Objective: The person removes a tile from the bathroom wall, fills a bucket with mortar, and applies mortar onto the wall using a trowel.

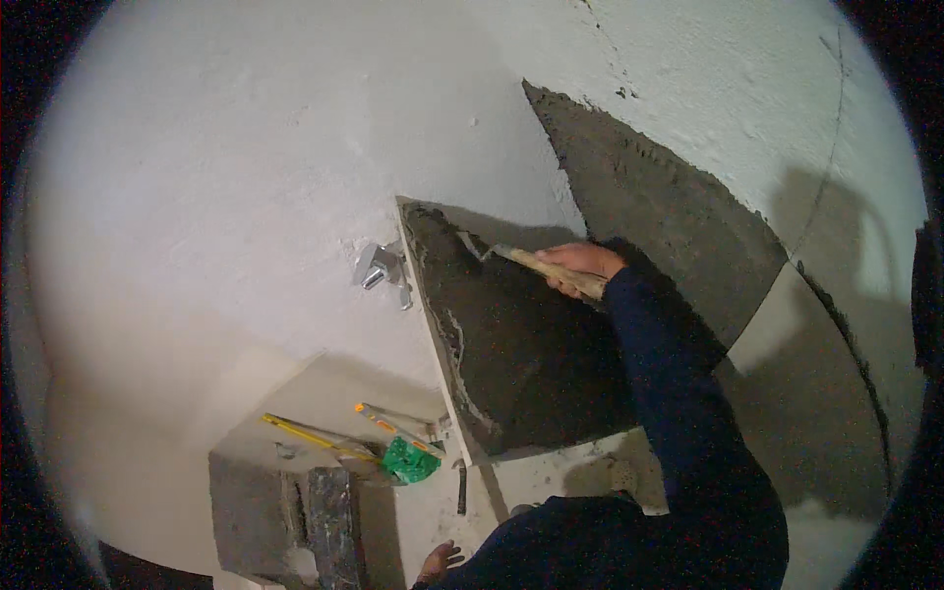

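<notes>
My right hand [580, 264] is closed round the wooden handle of a trowel [531, 264]. The trowel's metal end meets the upper part of a layer of dark grey mortar [536, 354]. That mortar coats the face of a large tile [430, 334], whose pale edge shows along its left side; my right sleeve hides part of the tile's right side. Low in the view, my left hand [440, 560] is held away from the tile, empty, with its fingers apart.
A chrome wall fitting [379, 267] sits by the tile's left edge. Below are a green bag [408, 462], a yellow stick [320, 438], an orange-tipped bar [393, 428], a black-handled tool [462, 489] and a grey box-like block [256, 506]. Grey render [654, 197] covers part of the white wall.
</notes>
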Demonstrator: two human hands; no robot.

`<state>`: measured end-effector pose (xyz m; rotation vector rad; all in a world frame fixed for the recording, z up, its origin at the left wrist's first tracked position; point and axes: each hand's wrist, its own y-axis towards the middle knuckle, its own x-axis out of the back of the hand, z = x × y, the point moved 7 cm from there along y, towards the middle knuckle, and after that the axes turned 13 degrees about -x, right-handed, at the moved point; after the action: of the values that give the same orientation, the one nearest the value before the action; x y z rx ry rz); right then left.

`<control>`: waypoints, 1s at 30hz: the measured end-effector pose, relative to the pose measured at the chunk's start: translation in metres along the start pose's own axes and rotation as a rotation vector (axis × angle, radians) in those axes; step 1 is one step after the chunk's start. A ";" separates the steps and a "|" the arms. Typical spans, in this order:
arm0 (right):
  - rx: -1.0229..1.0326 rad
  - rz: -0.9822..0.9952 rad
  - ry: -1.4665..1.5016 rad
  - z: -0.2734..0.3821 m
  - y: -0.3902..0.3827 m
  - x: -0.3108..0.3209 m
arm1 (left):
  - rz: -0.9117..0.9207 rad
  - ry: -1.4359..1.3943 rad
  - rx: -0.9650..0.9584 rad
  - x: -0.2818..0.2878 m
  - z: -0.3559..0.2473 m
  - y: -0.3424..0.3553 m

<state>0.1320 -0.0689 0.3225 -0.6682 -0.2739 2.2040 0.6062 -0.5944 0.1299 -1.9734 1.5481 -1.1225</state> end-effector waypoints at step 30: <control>0.020 0.035 0.066 -0.106 -0.212 -0.122 | 0.266 0.012 -0.056 -0.017 -0.016 0.072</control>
<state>0.3911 -0.0241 0.3641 -0.7383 -0.2074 2.2104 0.5482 -0.5988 0.0821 -1.7320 1.8033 -0.9922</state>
